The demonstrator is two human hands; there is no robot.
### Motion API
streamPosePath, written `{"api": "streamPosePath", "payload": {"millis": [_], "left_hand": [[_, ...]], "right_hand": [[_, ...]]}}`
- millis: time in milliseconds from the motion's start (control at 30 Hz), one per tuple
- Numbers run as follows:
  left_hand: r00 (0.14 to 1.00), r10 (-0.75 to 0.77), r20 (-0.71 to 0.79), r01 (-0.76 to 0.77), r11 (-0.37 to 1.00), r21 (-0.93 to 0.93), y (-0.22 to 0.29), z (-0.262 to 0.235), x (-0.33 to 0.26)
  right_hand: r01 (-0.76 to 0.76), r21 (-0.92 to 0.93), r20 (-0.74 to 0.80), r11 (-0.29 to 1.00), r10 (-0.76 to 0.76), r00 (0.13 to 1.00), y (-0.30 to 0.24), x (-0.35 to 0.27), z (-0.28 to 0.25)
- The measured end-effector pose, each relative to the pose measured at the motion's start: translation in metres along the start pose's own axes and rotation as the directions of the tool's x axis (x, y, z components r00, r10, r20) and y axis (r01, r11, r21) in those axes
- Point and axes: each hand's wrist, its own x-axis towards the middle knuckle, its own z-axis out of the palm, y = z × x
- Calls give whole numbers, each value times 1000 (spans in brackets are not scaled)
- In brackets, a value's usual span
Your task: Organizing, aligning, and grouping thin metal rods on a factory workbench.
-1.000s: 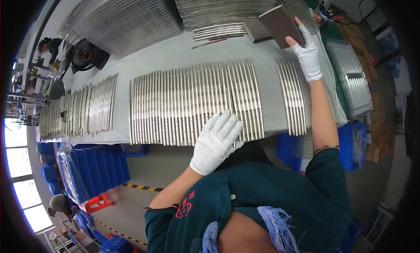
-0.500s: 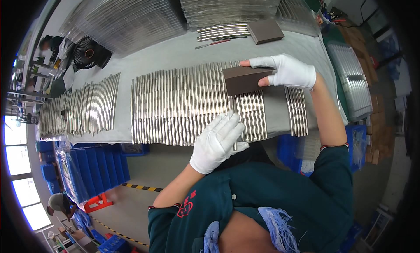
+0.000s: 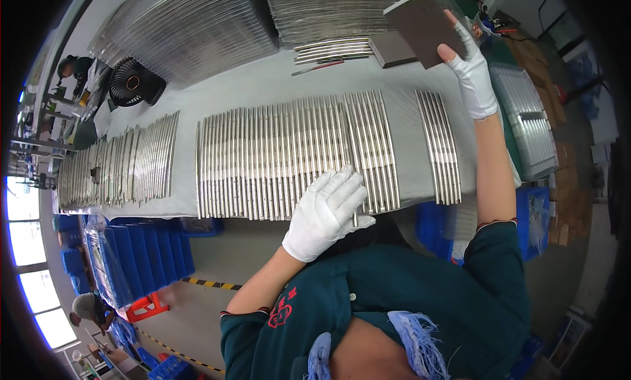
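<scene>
My left hand (image 3: 322,216), in a white glove, lies over the near ends of a row of slim silver metal rods (image 3: 263,160). Its fingers and thumb close around one metal rod (image 3: 347,134), whose near end pokes out beside the thumb. In my right hand (image 3: 474,84), gloved with bare fingertips, a dark brown rectangular block (image 3: 427,28) with a pale edge is gripped between thumb and fingers. That block is raised above the table's far right. A second brown block (image 3: 389,51) lies behind it, partly covered.
A smaller group of rods (image 3: 438,147) lies to the right, another bundle (image 3: 125,160) far left. Stacked clear plastic trays (image 3: 197,32) line the back. A black fan (image 3: 135,81) stands at the left. Blue crates (image 3: 148,255) are below the table. Other people work at the far left.
My right hand has lifted the brown block off the rods and carried it up, away and to the right, tilting it. My left hand stays almost in place.
</scene>
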Motion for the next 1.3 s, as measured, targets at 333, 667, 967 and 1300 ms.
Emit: {"api": "streamPosePath", "payload": {"millis": [333, 667, 967, 1300], "left_hand": [[921, -130, 367, 69, 982, 174, 3, 0, 8], [911, -25, 411, -10, 997, 83, 14, 17, 41], [851, 95, 516, -127, 992, 27, 10, 28, 62], [829, 241, 505, -239, 969, -69, 37, 74, 115]], "right_hand": [[-153, 574, -371, 805, 422, 828, 66, -6, -17], [-167, 668, -330, 725, 489, 807, 75, -11, -20], [-135, 828, -287, 544, 619, 731, 91, -12, -28], [-103, 888, -221, 448, 612, 759, 76, -12, -16]]}}
